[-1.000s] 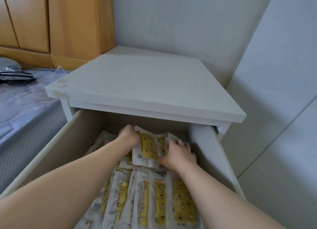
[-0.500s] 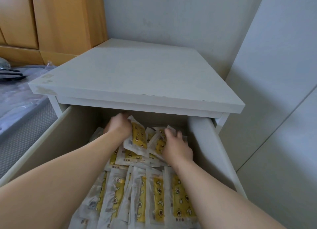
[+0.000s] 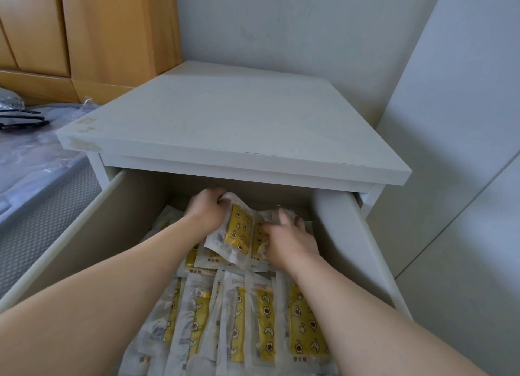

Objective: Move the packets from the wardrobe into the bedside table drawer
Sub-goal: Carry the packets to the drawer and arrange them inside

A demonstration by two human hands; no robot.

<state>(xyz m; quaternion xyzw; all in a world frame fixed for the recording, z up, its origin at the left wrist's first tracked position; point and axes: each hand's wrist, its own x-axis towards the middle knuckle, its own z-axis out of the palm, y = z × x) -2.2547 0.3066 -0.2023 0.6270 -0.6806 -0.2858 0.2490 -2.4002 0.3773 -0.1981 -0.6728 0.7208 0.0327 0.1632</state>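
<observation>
Open drawer (image 3: 84,235) of the white table (image 3: 225,128). The left hand (image 3: 206,209) grasps the top edge of a tilted packet (image 3: 239,229) lying between both hands. The right hand (image 3: 289,240) curls its fingers over adjacent packets (image 3: 260,242). Further stacked packets (image 3: 264,319) lie flat below the wrists.

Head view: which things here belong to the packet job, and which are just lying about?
Job: left hand gripping the loose packets; right hand touching them, grip blurred; rows of packets already laid down; drawer; bedside table.
Lying about: plastic sheet at the left; black item by it, too small to tell; wooden cupboard.
</observation>
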